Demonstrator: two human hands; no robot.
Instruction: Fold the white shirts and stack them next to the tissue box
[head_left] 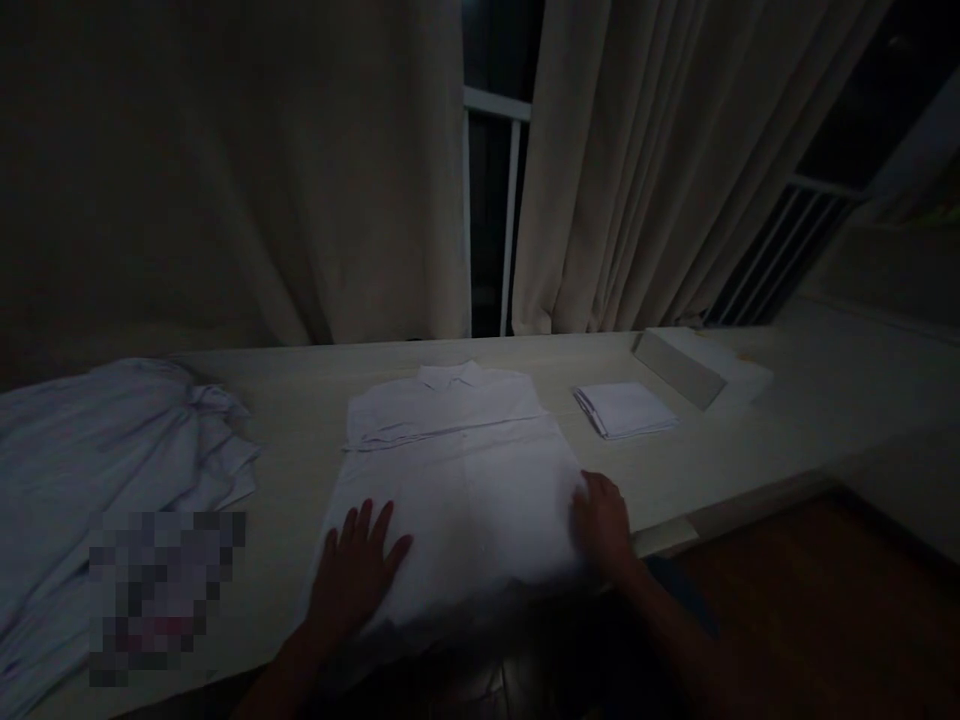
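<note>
A white collared shirt [480, 490] lies spread on the pale surface in front of me. Its collar points away from me, its sleeves are folded across the upper part, and its lower end hangs over the near edge in shadow. My left hand [356, 565] rests flat on the left side of the shirt, fingers spread. At the shirt's right edge is my right hand [602, 520], its fingers curled in and pressed together on the fabric, the tips slightly blurred.
Loose white garments [127, 430] are heaped at the left, beside a pixelated patch. To the right lie a folded white garment [630, 410] and a white box-like object [697, 368]. Beige curtains [360, 180] hang behind the long pale counter [292, 400]. The room is dim.
</note>
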